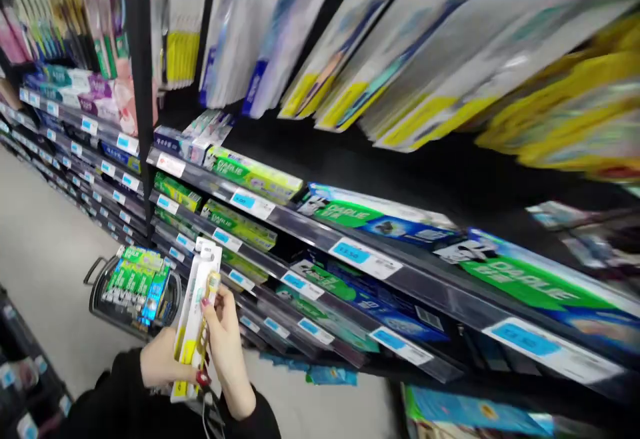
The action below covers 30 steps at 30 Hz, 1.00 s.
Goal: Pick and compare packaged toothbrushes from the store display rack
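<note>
Low in the picture both my hands hold a long white and yellow toothbrush pack upright in front of the shelves. My left hand grips its lower end with the thumb across the front. My right hand is closed on its right edge, fingertips pressed on the pack's face. Toothpaste boxes in green and blue lie on the black shelves to the right of my hands.
A black wire basket filled with green toothpaste boxes stands on the pale floor behind my hands. Hanging toothbrush packs fill the rack above. Price tags line the shelf edges. More shelves run along the far left.
</note>
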Available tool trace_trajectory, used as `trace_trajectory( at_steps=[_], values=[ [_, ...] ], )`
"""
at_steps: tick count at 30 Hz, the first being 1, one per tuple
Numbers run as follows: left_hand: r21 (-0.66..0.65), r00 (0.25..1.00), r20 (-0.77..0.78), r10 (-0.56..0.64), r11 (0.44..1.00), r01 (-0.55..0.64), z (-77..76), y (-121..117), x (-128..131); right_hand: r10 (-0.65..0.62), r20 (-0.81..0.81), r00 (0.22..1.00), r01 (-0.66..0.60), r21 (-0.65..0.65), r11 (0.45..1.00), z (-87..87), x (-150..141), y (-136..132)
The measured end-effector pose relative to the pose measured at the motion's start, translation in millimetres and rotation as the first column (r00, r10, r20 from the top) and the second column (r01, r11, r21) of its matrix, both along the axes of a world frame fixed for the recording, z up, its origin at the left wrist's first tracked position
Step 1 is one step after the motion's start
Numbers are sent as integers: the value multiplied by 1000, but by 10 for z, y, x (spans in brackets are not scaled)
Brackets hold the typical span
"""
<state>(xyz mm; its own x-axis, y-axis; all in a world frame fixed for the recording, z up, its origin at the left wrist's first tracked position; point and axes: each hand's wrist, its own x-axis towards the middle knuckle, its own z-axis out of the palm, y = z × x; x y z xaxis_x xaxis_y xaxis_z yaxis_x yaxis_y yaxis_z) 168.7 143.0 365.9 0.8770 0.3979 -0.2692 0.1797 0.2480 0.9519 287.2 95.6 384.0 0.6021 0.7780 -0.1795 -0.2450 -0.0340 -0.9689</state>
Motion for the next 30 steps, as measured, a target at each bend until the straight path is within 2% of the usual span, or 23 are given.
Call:
trace_trajectory(
  at_steps=[4, 6, 8, 11, 14, 16, 18, 21, 22, 24, 27, 30],
  values=[
    [-36, 980, -197, -30, 999, 24, -222, -43, -165, 125, -6, 992, -125, -115, 985, -352, 42, -106],
    [-21, 968, -241, -66, 998, 62, -382, -61, -223, 130, 23, 991, -124, -182, 975, -547, 179, -184],
    [4, 952, -283, -121, 992, 127, -524, -63, -263, 160, 71, 985, -140, -224, 965, -667, 390, -253],
    [-2, 939, -285, -193, 980, 201, -679, -28, -311, 304, 75, 950, -280, -230, 932, -672, 738, -295],
    [-189, 954, -97, -285, 946, 264, -806, 8, -374, 460, 55, 886, -434, -253, 865, -587, 964, -266],
    [-395, 958, -4, -286, 881, 261, -890, 16, -425, 542, 9, 840, -515, -296, 804, -542, 1020, -235],
    [-570, 953, 14, -304, 780, 257, -964, 30, -473, 597, -77, 798, -581, -360, 730, -515, 1023, -216],
    [-713, 893, 65, -445, 605, 354, -1037, 102, -525, 665, -209, 717, -678, -430, 597, -508, 987, -225],
    [-744, 873, 76, -483, 556, 372, -1051, 136, -536, 684, -211, 698, -693, -439, 572, -516, 974, -236],
    [-791, 854, 62, -517, 496, 358, -1069, 199, -549, 712, -131, 690, -677, -464, 571, -550, 952, -267],
    [-833, 859, 16, -512, 468, 294, -1094, 242, -540, 688, 24, 725, -601, -464, 650, -630, 936, -314],
    [-861, 859, -2, -513, 437, 259, -1132, 237, -496, 620, 46, 783, -549, -416, 725, -703, 952, -345]
  ],
)
